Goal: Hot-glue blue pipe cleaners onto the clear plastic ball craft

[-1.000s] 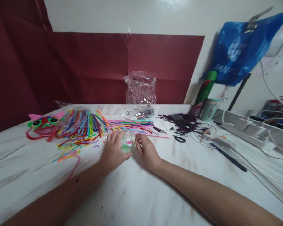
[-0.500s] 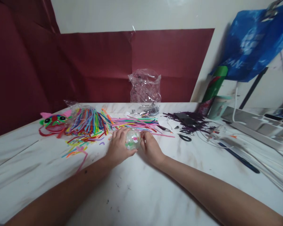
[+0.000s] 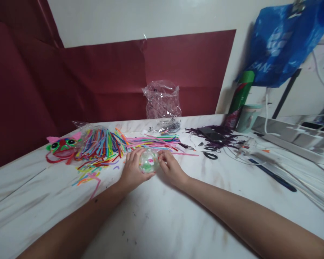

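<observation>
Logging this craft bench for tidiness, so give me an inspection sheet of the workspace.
Surface: white marbled table, dark specks and smudges.
Job's things: clear ball with coloured bits inside, between both hands.
Clutter: coloured strips, cat-like mask, clear bag, scissors, purple scraps, dark pen.
Grippers: left hand cups the ball; right hand grips its other side.
Cables: white cables at the right edge.
Surroundings: maroon paper on the wall, blue bag hanging, green can.
</observation>
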Motion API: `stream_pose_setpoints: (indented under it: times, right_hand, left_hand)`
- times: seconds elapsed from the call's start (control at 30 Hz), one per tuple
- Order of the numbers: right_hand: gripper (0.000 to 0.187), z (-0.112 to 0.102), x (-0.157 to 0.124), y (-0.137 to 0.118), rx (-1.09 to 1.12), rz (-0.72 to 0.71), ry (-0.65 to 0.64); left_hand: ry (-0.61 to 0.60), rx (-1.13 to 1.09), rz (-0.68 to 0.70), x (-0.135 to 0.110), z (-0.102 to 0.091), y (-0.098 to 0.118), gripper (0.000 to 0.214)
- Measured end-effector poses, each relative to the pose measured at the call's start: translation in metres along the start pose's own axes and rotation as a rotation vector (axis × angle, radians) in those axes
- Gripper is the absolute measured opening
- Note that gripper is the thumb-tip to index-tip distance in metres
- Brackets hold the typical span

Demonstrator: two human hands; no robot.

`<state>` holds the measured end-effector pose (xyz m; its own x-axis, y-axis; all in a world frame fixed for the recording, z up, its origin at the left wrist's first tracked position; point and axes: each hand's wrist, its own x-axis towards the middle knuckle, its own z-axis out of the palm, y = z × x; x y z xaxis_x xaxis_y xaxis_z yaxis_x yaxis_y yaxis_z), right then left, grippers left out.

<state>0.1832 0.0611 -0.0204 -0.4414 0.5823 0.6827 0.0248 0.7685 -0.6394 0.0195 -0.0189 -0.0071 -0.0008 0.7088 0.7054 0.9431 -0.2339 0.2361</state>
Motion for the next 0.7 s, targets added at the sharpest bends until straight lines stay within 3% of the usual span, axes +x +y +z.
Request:
stream_pose_setpoints:
  times: [0.17, 0.47, 0.7]
  right_hand:
    - [0.012, -0.002, 0.001, 0.003, 0.011, -0.016, -0.002]
    - [0.011, -0.004, -0.002, -0.005, -0.171, -0.08, -0.054]
    - [0.017, 0.0, -0.002, 0.002, -0.251, -0.111, -0.093]
  left_hand:
    - [0.007, 0.004, -0.019, -0.003, 0.001, -0.005, 0.082]
    - [0.096, 0.186, 0.127, -0.004, 0.005, 0.002, 0.079]
    - [0.088, 0.222, 0.206, -0.001, 0.006, 0.006, 0.076]
